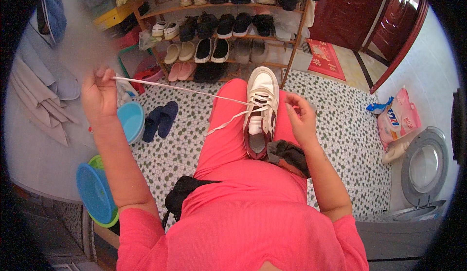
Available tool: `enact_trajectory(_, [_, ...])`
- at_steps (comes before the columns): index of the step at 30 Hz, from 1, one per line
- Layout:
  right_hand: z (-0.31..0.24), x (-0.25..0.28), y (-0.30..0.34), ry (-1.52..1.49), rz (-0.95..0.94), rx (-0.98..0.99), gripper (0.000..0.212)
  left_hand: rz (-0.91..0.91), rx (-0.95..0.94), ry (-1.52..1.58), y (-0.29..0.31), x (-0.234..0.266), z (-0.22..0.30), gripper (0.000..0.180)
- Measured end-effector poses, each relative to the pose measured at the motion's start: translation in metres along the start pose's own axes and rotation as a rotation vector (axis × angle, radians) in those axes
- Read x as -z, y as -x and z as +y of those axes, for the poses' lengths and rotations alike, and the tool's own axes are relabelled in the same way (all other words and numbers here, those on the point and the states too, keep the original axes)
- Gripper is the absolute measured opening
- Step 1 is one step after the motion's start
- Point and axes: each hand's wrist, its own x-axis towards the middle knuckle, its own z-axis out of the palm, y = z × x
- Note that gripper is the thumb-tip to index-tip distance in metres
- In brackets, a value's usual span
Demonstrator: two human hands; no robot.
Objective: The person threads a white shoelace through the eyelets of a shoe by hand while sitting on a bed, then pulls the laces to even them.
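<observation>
A white sneaker with dark red trim (262, 83) rests across my thighs, toe pointing away from me. Its white shoelace (180, 88) is partly threaded, and one long end is drawn taut to the left. My left hand (99, 95), raised well off to the side, pinches that end between its fingertips. Another loose lace end (226, 124) hangs over my left thigh. Just right of the sneaker is my right hand (301, 117), fingers loosely bent and apart, with nothing seen in it. A dark cloth (289, 155) lies by the sneaker's heel.
Ahead stands a wooden shoe rack (214, 39) with several pairs. Dark blue slippers (160, 121) and a blue basin (131, 121) are on the tiled floor to the left. At right are a pink bag (398, 117) and a round-windowed washer door (424, 166).
</observation>
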Motion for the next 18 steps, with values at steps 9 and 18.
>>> enact_trajectory(9, [-0.019, -0.037, 0.018, 0.394, -0.274, 0.112, 0.057, -0.328, 0.343, -0.858, 0.088, -0.090, -0.091, 0.031])
enact_trajectory(18, [0.004, -0.020, 0.020, 0.243, -0.213, -0.137, 0.042, -0.888, 0.257, -1.157, 0.152, -0.098, -0.191, 0.034])
